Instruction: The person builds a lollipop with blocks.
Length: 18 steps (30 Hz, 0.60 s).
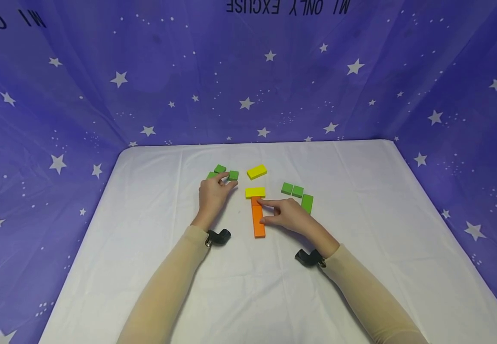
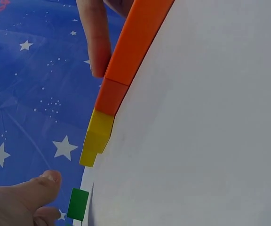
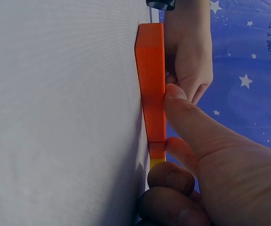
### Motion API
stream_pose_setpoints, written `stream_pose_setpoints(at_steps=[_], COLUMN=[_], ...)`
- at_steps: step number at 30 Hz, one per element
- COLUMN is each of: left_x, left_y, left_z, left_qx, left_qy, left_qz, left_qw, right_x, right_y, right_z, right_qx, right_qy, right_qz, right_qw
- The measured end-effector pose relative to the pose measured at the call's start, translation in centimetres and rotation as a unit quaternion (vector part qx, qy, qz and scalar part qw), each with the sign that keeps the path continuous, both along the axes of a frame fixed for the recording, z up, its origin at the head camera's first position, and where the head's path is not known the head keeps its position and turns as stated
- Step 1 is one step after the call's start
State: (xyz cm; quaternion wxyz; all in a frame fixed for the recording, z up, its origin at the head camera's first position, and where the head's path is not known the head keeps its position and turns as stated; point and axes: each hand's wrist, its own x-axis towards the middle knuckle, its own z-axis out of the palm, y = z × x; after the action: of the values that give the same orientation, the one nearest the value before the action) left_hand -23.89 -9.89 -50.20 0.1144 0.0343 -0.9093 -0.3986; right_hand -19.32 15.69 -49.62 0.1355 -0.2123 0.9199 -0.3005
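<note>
My left hand is beside a small green block, with its index finger and thumb spread apart close to the block. In the left wrist view, its thumb stands clear of a green block. My right hand touches a column of orange blocks. Its index finger reaches the short orange block, while the thumb rests along the long orange block. A yellow block lies crosswise at the column's far end, forming a T.
Another yellow block lies farther back, slightly turned. Two more green blocks are by the left hand, one partly covered. Right of the column are two small green squares and a longer green block. A starry purple curtain borders the white table.
</note>
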Motion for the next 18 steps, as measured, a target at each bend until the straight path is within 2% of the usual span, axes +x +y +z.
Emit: stream_pose_setpoints(at_steps=[8,18], left_x=[-0.6,-1.1], left_y=[0.3,0.9], left_z=[0.0,0.1], left_qx=[-0.031,-0.037], left_qy=[-0.025,-0.038], left_qz=[0.028,0.066], left_qw=[0.9988,0.9964], right_x=[0.0,0.0], right_y=[-0.1,0.0], right_z=[0.1,0.0], right_qx=[-0.002,-0.006], right_qy=[-0.005,-0.003], right_qz=[-0.002,0.003], right_qw=[1.0000,1.0000])
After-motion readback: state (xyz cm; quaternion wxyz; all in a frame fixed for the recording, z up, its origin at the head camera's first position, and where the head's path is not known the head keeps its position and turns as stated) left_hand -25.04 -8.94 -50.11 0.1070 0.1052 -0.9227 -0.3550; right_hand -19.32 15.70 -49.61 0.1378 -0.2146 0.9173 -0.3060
